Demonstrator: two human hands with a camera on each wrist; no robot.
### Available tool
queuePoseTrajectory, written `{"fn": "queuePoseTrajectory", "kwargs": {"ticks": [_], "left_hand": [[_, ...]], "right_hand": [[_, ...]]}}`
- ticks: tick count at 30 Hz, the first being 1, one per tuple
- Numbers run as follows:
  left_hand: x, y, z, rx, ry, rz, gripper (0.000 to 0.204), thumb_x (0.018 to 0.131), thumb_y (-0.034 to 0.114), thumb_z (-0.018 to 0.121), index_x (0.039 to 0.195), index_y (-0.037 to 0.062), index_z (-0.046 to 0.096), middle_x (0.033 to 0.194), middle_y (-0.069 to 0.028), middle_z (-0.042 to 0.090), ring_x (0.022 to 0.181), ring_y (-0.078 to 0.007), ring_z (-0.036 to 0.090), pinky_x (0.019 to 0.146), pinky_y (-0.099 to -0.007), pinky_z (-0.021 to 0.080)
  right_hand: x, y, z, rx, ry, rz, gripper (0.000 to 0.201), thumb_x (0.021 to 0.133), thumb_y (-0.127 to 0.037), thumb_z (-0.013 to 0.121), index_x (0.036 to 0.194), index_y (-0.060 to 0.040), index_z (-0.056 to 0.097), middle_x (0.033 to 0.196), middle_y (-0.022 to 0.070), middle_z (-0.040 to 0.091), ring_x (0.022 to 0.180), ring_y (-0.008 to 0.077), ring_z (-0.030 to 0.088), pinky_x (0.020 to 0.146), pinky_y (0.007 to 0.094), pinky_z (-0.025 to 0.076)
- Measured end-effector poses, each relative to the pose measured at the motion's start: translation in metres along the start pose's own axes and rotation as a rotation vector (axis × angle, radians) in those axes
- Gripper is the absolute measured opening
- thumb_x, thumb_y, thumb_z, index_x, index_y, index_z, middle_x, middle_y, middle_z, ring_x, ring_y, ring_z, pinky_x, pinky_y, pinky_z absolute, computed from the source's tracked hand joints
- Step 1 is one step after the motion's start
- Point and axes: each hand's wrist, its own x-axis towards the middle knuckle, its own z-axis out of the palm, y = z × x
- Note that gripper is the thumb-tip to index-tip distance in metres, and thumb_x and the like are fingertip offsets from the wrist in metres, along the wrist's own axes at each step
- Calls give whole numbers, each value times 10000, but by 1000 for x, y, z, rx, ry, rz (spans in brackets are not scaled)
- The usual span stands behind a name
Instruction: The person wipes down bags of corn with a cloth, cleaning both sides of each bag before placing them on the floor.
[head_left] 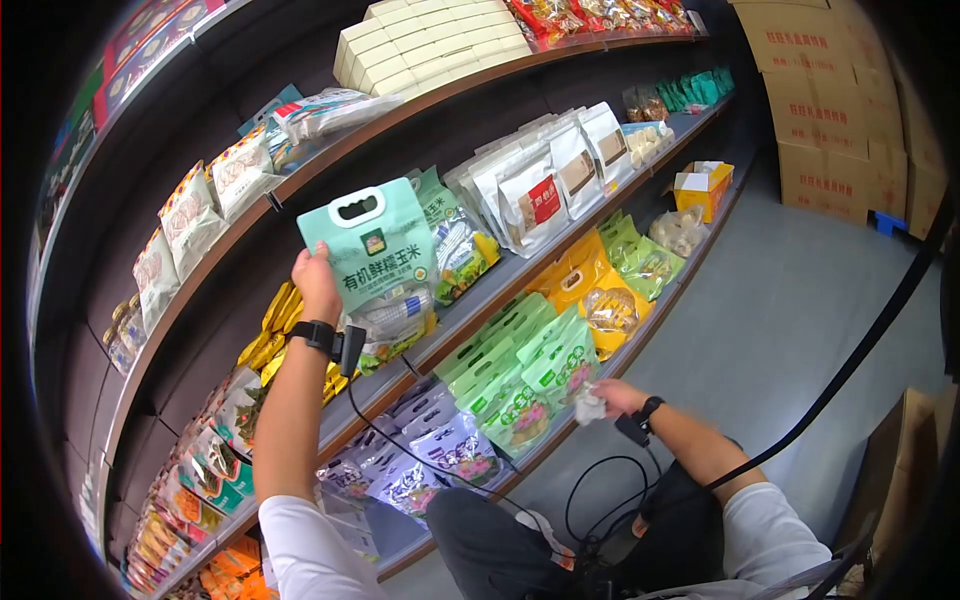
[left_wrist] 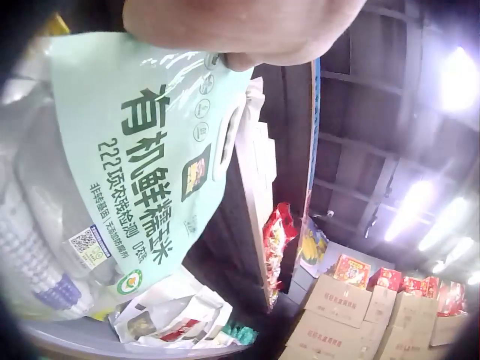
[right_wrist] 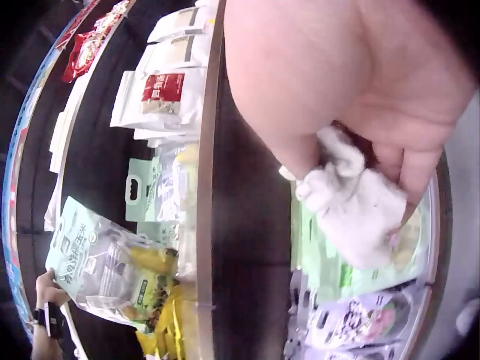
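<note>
My left hand (head_left: 318, 285) grips the left edge of a mint-green bag of corn (head_left: 375, 235) with a white-rimmed handle cut-out and a clear lower part. The bag stands upright at the middle shelf, in front of a similar corn bag (head_left: 455, 235). In the left wrist view, my left hand (left_wrist: 247, 26) is at the upper side of the printed panel. Lower down and to the right, my right hand (head_left: 622, 396) holds a crumpled white cloth (head_left: 588, 408). The right wrist view shows the cloth (right_wrist: 360, 221) bunched under the fingers, close by the green bags.
Green bags (head_left: 530, 390) and purple bags (head_left: 430, 450) fill the lower shelf beside a yellow bag (head_left: 600, 300). White pouches (head_left: 530, 190) stand right of the corn. Cartons (head_left: 820, 110) are stacked at the far right. A black cable (head_left: 850, 370) crosses the right side.
</note>
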Motion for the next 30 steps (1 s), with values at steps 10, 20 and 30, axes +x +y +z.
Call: {"fn": "queuePoseTrajectory", "kwargs": {"ticks": [10, 20, 30], "left_hand": [[-59, 75, -32, -26, -100, -235, 178, 919, 144, 514, 1009, 5, 580, 928, -62, 622, 809, -157, 582, 754, -312, 465], [-205, 41, -89, -248, -308, -467, 279, 954, 188, 462, 1169, 14, 497, 1105, -85, 594, 971, -185, 588, 876, -328, 467], [-322, -61, -199, -107, -216, -550, 206, 964, 214, 453, 1038, 41, 537, 1192, -87, 561, 981, -184, 559, 868, -317, 465]], "right_hand": [[-17, 16, 177, 694, -340, 269, 374, 963, -239, 367, 1277, -43, 418, 1296, 128, 486, 1198, 289, 477, 1053, 428, 343], [-127, 6, 237, 957, -314, 305, 542, 928, -445, 368, 1282, -54, 493, 1277, 104, 535, 1161, 285, 506, 1033, 432, 349], [-108, 40, 198, 571, -369, -71, 415, 899, -167, 467, 1275, 9, 479, 1230, 74, 558, 1123, 204, 531, 999, 339, 377]]}}
